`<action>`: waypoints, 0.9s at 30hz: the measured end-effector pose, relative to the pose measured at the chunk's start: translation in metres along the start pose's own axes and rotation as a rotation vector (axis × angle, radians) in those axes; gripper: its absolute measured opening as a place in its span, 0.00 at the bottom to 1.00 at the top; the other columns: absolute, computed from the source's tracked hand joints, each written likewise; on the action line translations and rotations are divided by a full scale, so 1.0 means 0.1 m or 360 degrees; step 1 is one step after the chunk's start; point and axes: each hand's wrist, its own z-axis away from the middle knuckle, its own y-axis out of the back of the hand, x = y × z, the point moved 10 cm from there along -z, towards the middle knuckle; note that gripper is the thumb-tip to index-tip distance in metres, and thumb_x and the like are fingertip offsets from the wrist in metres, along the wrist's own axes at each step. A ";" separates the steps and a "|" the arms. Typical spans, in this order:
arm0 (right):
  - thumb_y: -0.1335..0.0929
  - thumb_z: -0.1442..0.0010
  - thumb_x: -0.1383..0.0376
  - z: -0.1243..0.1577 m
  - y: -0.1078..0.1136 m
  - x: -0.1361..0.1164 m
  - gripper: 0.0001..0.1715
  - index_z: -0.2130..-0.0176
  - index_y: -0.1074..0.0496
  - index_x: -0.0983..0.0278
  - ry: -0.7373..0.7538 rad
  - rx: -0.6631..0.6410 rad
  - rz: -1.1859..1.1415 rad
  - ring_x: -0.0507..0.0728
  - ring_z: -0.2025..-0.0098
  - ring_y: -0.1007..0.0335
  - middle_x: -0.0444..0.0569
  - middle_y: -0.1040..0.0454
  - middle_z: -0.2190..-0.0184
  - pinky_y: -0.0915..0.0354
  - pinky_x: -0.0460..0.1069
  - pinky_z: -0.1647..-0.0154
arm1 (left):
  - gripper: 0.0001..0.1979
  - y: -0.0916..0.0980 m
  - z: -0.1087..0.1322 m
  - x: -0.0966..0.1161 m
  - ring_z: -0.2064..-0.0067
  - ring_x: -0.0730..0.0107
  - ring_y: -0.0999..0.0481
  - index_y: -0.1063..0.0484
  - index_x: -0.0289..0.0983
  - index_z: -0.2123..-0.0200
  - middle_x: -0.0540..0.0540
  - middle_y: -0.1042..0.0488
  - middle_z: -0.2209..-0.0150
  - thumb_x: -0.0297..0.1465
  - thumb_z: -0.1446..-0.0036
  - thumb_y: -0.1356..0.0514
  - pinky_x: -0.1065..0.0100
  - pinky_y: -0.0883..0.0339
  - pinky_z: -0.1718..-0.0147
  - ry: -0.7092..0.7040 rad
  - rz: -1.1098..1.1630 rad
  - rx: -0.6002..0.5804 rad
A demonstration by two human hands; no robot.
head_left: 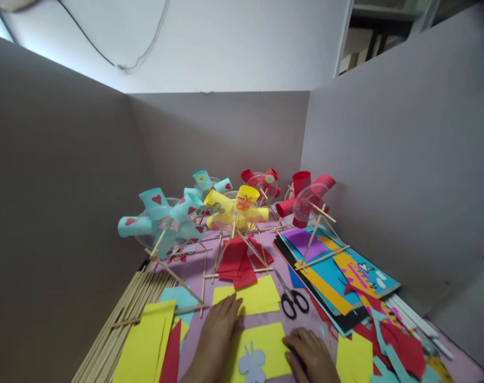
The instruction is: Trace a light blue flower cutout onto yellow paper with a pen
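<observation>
Grey partitions [218, 127] box in a purple tabletop [191, 272] crowded with coloured paper, wooden sticks and pinwheel-like models. Nearest the person lies a yellow sheet [271, 338], flat between both hands, with a pale lilac cutout [252, 364] resting on its lower part. The left hand [221, 324] is unclenched, fingers extended and together along the sheet's left side; the right hand [309, 351] bends its fingers at the right edge — whether it pinches the paper cannot be told. Steady, light pressure at both sides would probably serve best, keeping the sheet from sliding. The cutout looks thin and plain, with two slender prongs on top — likely easily creased.
</observation>
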 end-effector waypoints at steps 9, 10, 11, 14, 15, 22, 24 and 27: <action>0.39 0.37 0.66 0.01 0.17 -0.08 0.10 0.55 0.35 0.58 -0.0131 -0.0116 -0.0265 0.62 0.57 0.33 0.50 0.29 0.60 0.36 0.59 0.59 | 0.27 -0.06 0.71 0.41 0.48 0.49 0.27 0.33 0.38 0.48 0.37 0.29 0.46 0.44 0.50 0.39 0.48 0.27 0.57 -0.0228 0.0032 0.0209; 0.39 0.37 0.66 0.00 0.18 -0.08 0.10 0.55 0.35 0.58 -0.0153 -0.0110 -0.0284 0.63 0.57 0.34 0.50 0.29 0.60 0.37 0.59 0.59 | 0.25 -0.05 0.72 0.42 0.49 0.50 0.27 0.33 0.38 0.48 0.37 0.28 0.47 0.42 0.49 0.39 0.49 0.27 0.57 -0.0218 0.0028 0.0222; 0.39 0.37 0.66 0.00 0.19 -0.09 0.10 0.55 0.35 0.58 -0.0168 -0.0101 -0.0299 0.63 0.57 0.34 0.50 0.30 0.60 0.37 0.60 0.58 | 0.24 -0.04 0.71 0.41 0.49 0.52 0.26 0.33 0.38 0.49 0.38 0.27 0.47 0.39 0.48 0.39 0.49 0.26 0.57 -0.0206 0.0025 0.0233; 0.39 0.37 0.67 -0.01 0.20 -0.11 0.10 0.55 0.35 0.59 -0.0170 -0.0088 -0.0330 0.63 0.57 0.35 0.51 0.30 0.60 0.38 0.60 0.58 | 0.20 -0.01 0.67 0.39 0.50 0.55 0.25 0.31 0.38 0.51 0.40 0.25 0.50 0.37 0.47 0.39 0.53 0.26 0.56 -0.0181 0.0027 0.0256; 0.39 0.37 0.68 0.00 0.20 -0.11 0.10 0.55 0.35 0.59 -0.0173 -0.0089 -0.0333 0.63 0.57 0.35 0.51 0.31 0.60 0.38 0.60 0.58 | 0.20 0.00 0.66 0.38 0.51 0.56 0.25 0.31 0.38 0.51 0.40 0.25 0.50 0.37 0.47 0.39 0.55 0.26 0.56 -0.0183 0.0030 0.0263; 0.39 0.37 0.68 0.00 0.21 -0.11 0.10 0.55 0.35 0.59 -0.0174 -0.0104 -0.0306 0.63 0.57 0.35 0.51 0.30 0.60 0.38 0.61 0.58 | 0.18 0.02 0.66 0.40 0.50 0.57 0.25 0.31 0.38 0.52 0.40 0.25 0.50 0.38 0.44 0.42 0.54 0.25 0.57 -0.0221 0.0045 0.0310; 0.39 0.37 0.68 -0.01 0.21 -0.12 0.10 0.55 0.35 0.59 -0.0170 -0.0112 -0.0304 0.63 0.57 0.35 0.51 0.31 0.60 0.38 0.61 0.58 | 0.18 0.02 0.66 0.40 0.50 0.57 0.25 0.31 0.38 0.51 0.40 0.25 0.49 0.38 0.44 0.42 0.54 0.25 0.57 -0.0211 0.0049 0.0314; 0.39 0.37 0.68 -0.01 0.22 -0.12 0.10 0.56 0.35 0.59 -0.0175 -0.0115 -0.0293 0.63 0.57 0.35 0.51 0.30 0.61 0.37 0.61 0.58 | 0.18 0.03 0.65 0.40 0.51 0.57 0.25 0.31 0.38 0.51 0.40 0.25 0.50 0.38 0.44 0.43 0.54 0.25 0.58 -0.0185 0.0052 0.0325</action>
